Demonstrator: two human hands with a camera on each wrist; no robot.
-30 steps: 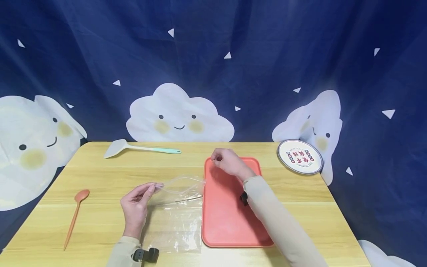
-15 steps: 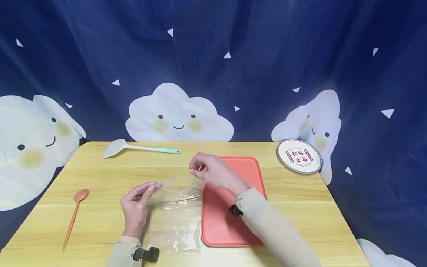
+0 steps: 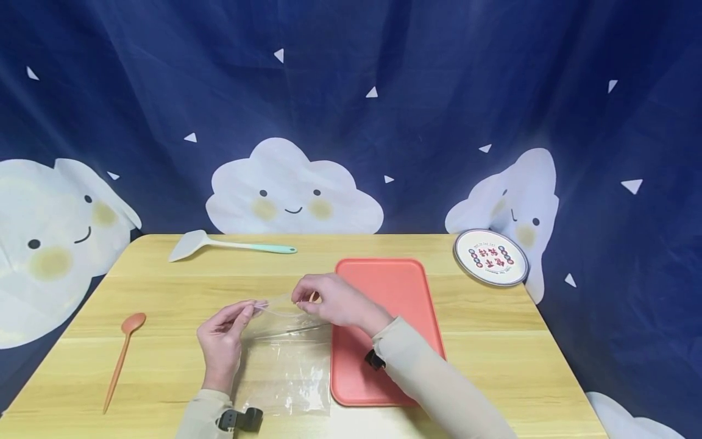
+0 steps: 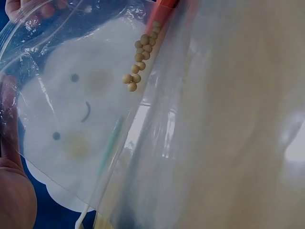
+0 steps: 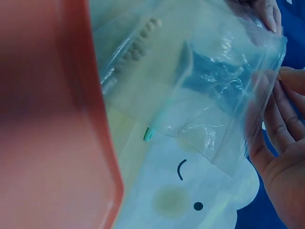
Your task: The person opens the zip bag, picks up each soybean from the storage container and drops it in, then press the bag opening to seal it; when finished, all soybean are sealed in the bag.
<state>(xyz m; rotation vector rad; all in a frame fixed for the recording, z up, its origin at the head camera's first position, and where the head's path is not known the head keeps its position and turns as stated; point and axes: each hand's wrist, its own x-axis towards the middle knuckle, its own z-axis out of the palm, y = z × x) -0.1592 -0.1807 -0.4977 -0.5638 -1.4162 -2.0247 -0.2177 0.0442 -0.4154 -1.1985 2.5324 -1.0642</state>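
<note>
A clear zip bag (image 3: 285,378) lies toward me on the table, its mouth raised. My left hand (image 3: 223,338) pinches the left end of the zip strip between thumb and fingertips. At the strip's other side, my right hand (image 3: 334,299) pinches the bag's edge; the right wrist view has its thumb and fingers (image 5: 271,119) on either face of the film. Small round tan beans (image 4: 143,50), several of them, show in a line through the plastic in the left wrist view. A red tray (image 3: 384,366) lies right beside the bag, partly under my right forearm.
A white spatula with a mint handle (image 3: 274,247) lies along the table's back edge. An orange-brown spoon (image 3: 125,347) is at the left. A printed plate (image 3: 490,274) rests at the back right corner, before a blue cloud-patterned curtain (image 3: 428,122).
My right hand has moved left and down, from over the tray to the bag's mouth, and now pinches its edge. The mouth looks narrower. My left hand has stayed in place.
</note>
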